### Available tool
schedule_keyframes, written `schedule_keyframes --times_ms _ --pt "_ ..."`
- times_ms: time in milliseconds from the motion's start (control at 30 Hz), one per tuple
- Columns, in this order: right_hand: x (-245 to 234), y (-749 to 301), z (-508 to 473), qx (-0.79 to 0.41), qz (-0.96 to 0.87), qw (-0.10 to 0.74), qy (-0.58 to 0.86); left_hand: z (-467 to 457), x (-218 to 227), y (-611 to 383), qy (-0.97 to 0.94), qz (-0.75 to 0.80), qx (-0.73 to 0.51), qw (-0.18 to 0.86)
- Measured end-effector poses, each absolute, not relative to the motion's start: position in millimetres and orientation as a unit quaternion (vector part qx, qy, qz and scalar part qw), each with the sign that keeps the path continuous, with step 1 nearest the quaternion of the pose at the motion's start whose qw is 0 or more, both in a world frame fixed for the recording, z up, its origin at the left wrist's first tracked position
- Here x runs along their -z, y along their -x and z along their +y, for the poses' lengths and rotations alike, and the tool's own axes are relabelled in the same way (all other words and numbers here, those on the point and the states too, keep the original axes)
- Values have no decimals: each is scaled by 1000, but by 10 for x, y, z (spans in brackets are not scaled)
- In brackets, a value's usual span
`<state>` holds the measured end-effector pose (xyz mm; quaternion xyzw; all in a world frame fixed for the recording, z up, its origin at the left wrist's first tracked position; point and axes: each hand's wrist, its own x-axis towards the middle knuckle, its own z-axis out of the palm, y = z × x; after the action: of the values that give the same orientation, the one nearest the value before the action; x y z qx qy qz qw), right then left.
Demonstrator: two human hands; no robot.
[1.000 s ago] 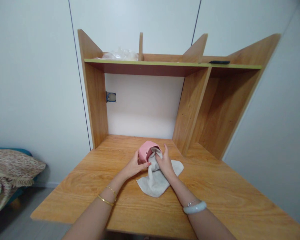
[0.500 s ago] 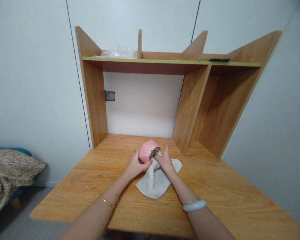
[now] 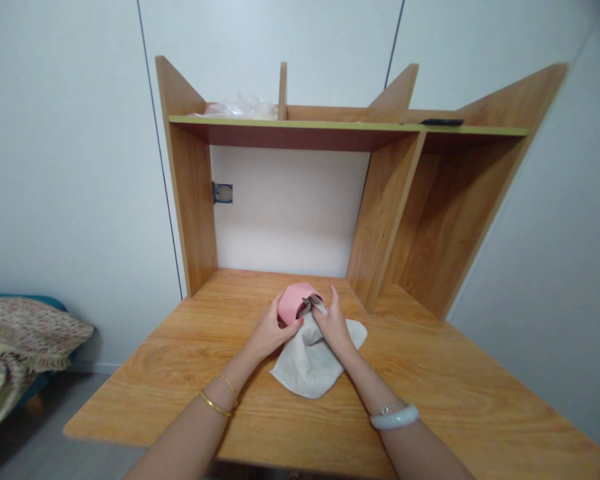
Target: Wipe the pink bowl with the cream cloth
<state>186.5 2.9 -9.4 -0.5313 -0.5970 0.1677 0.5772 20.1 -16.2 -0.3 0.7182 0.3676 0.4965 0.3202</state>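
Observation:
A pink faceted bowl-like container [image 3: 294, 299] is tipped on its side, its opening turned toward my right hand. My left hand [image 3: 275, 330] is closed around its left side, thumb along the lower rim. A light grey cloth [image 3: 310, 363] spreads below the container, one end bunched up into the opening. My right hand [image 3: 333, 325] grips that bunched end at the mouth, thumb raised. Some of its fingers are hidden by the cloth and the rim.
The wooden desk [image 3: 180, 373] carries a hutch with a shelf [image 3: 300, 125]. On the shelf lie a clear plastic bag [image 3: 245, 107] and a flat black object [image 3: 443, 122]. An uncovered wall box [image 3: 223, 193] shows at the back. A patterned blanket [image 3: 30, 330] lies at far left.
My right hand has shifted slightly at the container's mouth, with the cloth moving along. The container has turned a little in my left hand. The whole view has drifted slightly.

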Motion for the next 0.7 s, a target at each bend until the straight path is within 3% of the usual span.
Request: schedule_keyframes --times_ms 167,300,433,700 --pt "162 -1884 116 -138 -554 619 539 -138 49 -249 -684 309 -513 417" --pt "261 -1862 208 -186 -559 640 493 -168 60 -288 -677 303 -497 451" --pt "347 -1840 291 -209 -573 640 466 -199 49 -299 -680 309 -500 438" --pt "292 -1854 259 -182 -566 580 556 -147 56 -269 -703 367 -494 356"
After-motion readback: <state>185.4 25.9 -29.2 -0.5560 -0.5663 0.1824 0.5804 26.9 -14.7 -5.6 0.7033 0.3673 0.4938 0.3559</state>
